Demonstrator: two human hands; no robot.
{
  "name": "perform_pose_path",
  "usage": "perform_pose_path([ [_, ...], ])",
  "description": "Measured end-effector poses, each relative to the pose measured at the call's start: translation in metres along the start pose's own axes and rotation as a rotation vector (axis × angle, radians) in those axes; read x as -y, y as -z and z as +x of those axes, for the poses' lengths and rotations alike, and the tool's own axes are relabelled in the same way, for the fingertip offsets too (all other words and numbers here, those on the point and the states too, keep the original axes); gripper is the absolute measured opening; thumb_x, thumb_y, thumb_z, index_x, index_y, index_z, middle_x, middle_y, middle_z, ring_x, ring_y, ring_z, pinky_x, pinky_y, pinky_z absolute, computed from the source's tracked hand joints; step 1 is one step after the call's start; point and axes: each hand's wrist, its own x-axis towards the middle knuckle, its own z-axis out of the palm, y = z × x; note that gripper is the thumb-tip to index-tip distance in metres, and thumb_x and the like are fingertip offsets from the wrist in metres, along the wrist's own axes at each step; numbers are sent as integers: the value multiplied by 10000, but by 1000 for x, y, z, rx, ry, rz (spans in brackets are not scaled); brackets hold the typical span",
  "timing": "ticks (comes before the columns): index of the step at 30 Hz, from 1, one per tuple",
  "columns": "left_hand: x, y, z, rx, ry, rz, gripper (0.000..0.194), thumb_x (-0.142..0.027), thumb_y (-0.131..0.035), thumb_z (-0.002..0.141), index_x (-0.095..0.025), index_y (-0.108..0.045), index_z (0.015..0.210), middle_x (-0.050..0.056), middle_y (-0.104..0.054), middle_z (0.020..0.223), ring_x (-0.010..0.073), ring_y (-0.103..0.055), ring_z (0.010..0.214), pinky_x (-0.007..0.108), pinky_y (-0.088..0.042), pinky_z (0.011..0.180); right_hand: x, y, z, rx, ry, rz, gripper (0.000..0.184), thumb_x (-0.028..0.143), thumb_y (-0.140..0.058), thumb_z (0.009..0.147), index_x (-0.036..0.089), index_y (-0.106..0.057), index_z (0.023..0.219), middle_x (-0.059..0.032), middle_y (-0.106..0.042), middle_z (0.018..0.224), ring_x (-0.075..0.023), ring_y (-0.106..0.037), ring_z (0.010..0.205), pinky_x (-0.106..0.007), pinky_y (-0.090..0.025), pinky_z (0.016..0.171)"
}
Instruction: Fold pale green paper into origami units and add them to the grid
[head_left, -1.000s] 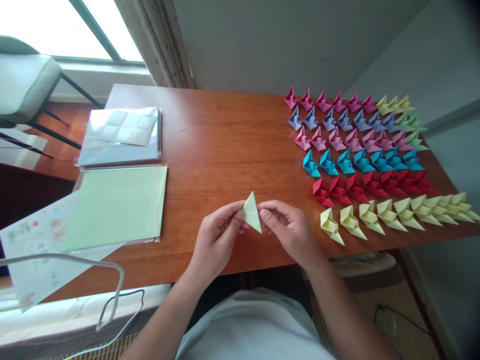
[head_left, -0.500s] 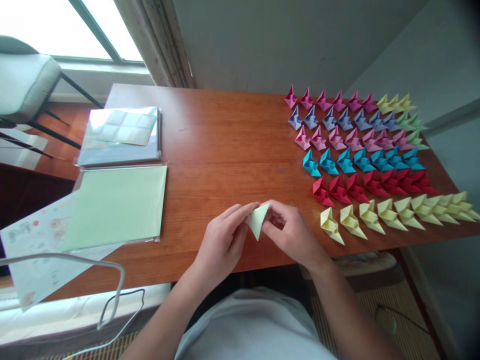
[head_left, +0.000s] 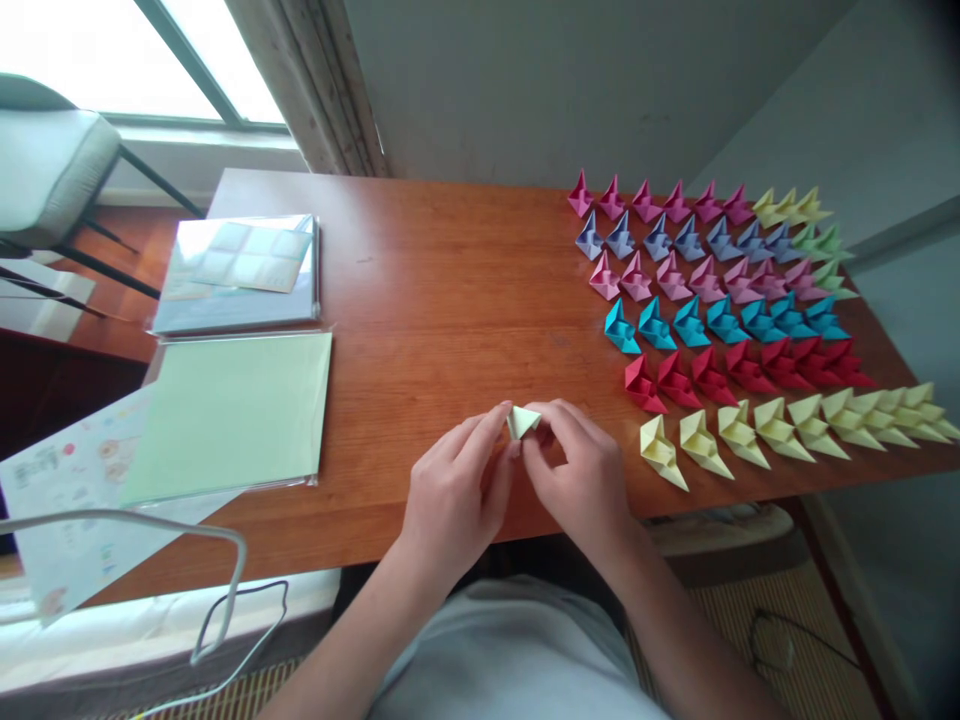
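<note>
Between my fingertips is a small pale green piece of folded paper (head_left: 522, 422), held up near the front edge of the table. My left hand (head_left: 459, 490) pinches it from the left with thumb and forefinger. From the other side my right hand (head_left: 579, 468) grips it, its fingers bent round the paper's right corner. The fingers cover part of the folded paper, so its full shape is hidden. Nearest to my right hand stands a pale yellow folded paper piece (head_left: 660, 452), the first of a row.
Rows of folded paper pieces in red (head_left: 677, 380), blue (head_left: 690, 322), pink, purple and yellow fill the table's right side. At left lie a pack of light green paper (head_left: 240, 415), a glossy pack (head_left: 240, 270) and a printed sheet (head_left: 71, 500). A white cable (head_left: 135, 517) crosses the lower left.
The folded paper has been turned in my fingers: its long downward point no longer shows, and a shorter shape points right. Both hands have shifted their grip slightly.
</note>
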Motion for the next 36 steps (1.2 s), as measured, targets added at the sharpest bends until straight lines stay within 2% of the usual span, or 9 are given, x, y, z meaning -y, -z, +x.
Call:
perform_pose_path([
  [6, 0, 5, 4, 59, 51, -124, 337, -179, -578, 945, -165, -610, 1280, 94, -755, 1113, 171, -732, 935, 250, -566, 863, 2, -1, -5, 5, 58, -46, 190, 105, -511, 922, 214, -601, 1049, -68, -674, 883, -213, -632, 806, -335, -511, 756],
  [11, 2, 8, 4, 35, 68, -112, 340, -137, -540, 931, -164, -638, 1256, 97, -761, 1128, 183, -733, 979, 259, -566, 882, 3, 3, -4, 71, 44, 56, 209, 111, -526, 928, 206, -606, 1097, -68, -686, 926, -209, -643, 854, -336, -533, 792],
  [13, 3, 8, 4, 21, 119, -141, 328, -130, -536, 921, -159, -665, 1222, 92, -764, 1125, 188, -733, 984, 265, -562, 893, 2, 5, -3, 80, 44, 90, 234, 99, -537, 918, 203, -615, 1112, -67, -695, 942, -207, -653, 868, -334, -542, 800],
  [15, 3, 9, 6, 18, 225, -249, 304, -146, -536, 923, -158, -688, 1186, 81, -772, 1086, 183, -739, 934, 264, -571, 858, 0, 5, -3, 78, 55, 103, 260, 93, -539, 920, 204, -627, 1137, -68, -708, 962, -204, -665, 879, -332, -550, 802],
  [19, 1, 13, 9, 35, 446, -612, 264, -219, -575, 934, -157, -701, 1158, 65, -773, 1060, 169, -733, 875, 242, -582, 777, -3, 4, -6, 24, 107, 71, 297, 98, -519, 960, 225, -640, 1200, -72, -727, 997, -195, -686, 912, -332, -561, 833],
  [24, -4, 20, 12, 77, 572, -872, 304, -353, -598, 957, -168, -697, 1178, 76, -745, 1123, 191, -697, 984, 254, -576, 811, -4, 0, -10, -44, 178, -43, 342, 93, -534, 966, 237, -634, 1259, -75, -729, 968, -204, -687, 887, -354, -559, 839],
  [27, -8, 21, 13, 88, 625, -917, 334, -400, -640, 937, -170, -678, 1175, 75, -740, 1094, 195, -688, 1012, 262, -570, 848, -3, 0, -10, -43, 197, -54, 357, 89, -546, 957, 235, -629, 1273, -78, -729, 973, -208, -684, 884, -356, -560, 836],
  [31, -11, 20, 15, 114, 665, -914, 361, -368, -735, 869, -182, -653, 1168, 67, -723, 1111, 193, -697, 1011, 276, -570, 884, -1, 1, -11, -45, 191, -31, 364, 73, -546, 947, 233, -632, 1262, -79, -731, 978, -211, -684, 896, -358, -562, 842],
  [36, -10, 21, 16, 152, 671, -947, 362, -318, -770, 836, -175, -655, 1149, 78, -728, 1129, 211, -702, 1038, 300, -566, 924, -2, 2, -13, -48, 173, -40, 370, 69, -532, 946, 249, -638, 1252, -73, -731, 977, -211, -689, 909, -364, -562, 848],
])
